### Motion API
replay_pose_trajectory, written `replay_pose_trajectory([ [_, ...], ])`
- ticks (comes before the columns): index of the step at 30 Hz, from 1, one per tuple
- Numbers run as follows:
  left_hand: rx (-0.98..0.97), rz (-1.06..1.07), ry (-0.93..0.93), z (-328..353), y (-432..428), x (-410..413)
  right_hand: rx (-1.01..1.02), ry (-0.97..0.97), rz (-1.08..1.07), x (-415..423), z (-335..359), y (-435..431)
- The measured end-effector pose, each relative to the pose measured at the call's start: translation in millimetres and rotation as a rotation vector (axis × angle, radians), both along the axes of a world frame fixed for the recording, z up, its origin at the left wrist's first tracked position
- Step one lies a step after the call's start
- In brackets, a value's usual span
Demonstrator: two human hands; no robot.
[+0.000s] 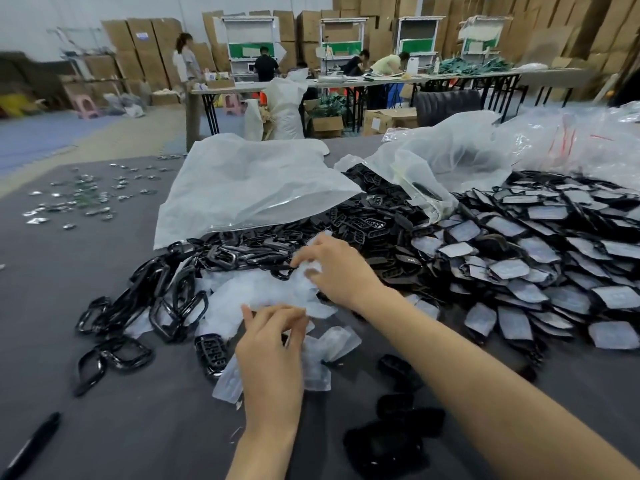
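Observation:
A heap of small translucent white pads lies on the dark grey table, in front of me. My left hand is at the near edge of the heap, fingers curled and pinching one pad. My right hand reaches over the far side of the heap, fingertips pinching another white pad. Black oval frames are piled left of the pads. One black button shell lies just left of my left hand.
A big pile of black shells with white backing fills the right. White plastic bags lie behind the heaps. Small shiny parts are scattered far left, a black pen near left, dark cases near right. People work at far tables.

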State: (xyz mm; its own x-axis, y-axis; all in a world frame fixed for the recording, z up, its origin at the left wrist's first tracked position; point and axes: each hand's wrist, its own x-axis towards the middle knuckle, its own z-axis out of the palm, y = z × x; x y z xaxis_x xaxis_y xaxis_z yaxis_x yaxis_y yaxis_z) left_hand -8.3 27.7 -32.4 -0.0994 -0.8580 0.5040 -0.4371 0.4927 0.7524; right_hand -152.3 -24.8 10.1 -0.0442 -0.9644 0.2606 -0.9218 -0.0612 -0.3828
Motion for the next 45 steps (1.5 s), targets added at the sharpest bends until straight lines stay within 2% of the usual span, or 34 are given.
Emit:
replay_pose_trajectory([
  [2,-0.014,0.016,-0.012,0.2,1.2,0.7,0.052,0.016,0.053,11.6,-3.0,-10.4],
  [6,0.114,0.064,0.081,-2.2,0.1,3.2,0.1,0.041,0.037,19.3,-13.3,-24.5],
  [10,0.148,0.063,0.118,-1.7,-1.4,2.6,0.063,0.064,0.065,19.9,-14.5,-20.4],
  [14,0.196,0.052,0.167,-2.5,-2.2,1.9,-0.066,0.21,0.09,14.2,-18.3,-11.6],
  [19,0.203,0.084,0.163,-2.9,-2.2,2.1,-0.167,0.036,0.045,14.4,-20.2,-7.6],
  [21,0.216,0.091,0.165,-2.4,-2.4,2.3,-0.143,0.006,0.034,19.8,-19.8,-15.5],
  [24,0.214,0.102,0.173,-1.0,-2.0,2.8,-0.028,0.147,-0.021,30.2,-24.4,-27.3],
  [28,0.217,0.084,0.172,-1.2,-0.8,3.4,-0.017,0.321,-0.049,29.2,-28.8,-28.3],
  [31,0.205,0.086,0.161,-1.5,-0.2,3.4,-0.035,0.162,0.004,18.7,-17.2,-15.7],
  [33,0.204,0.067,0.168,-1.6,-0.2,3.7,-0.141,-0.013,-0.064,0.0,-4.7,-3.1],
  [35,0.207,0.03,0.165,-2.1,-1.3,5.0,-0.13,-0.087,-0.177,-27.4,-0.2,14.9],
  [36,0.196,0.016,0.15,-2.0,-2.2,6.2,-0.045,-0.029,-0.207,-40.2,-2.5,24.1],
  [38,0.169,-0.001,0.112,-2.6,-4.4,7.5,0.172,0.226,-0.166,-53.9,-13.4,38.3],
  [40,0.161,-0.002,0.092,-3.5,-5.9,7.6,0.241,0.377,-0.088,-56.6,-22.4,43.0],
  [45,0.178,-0.023,0.126,-4.9,-5.1,5.1,0.277,0.375,-0.033,-62.6,-11.6,29.9],
])
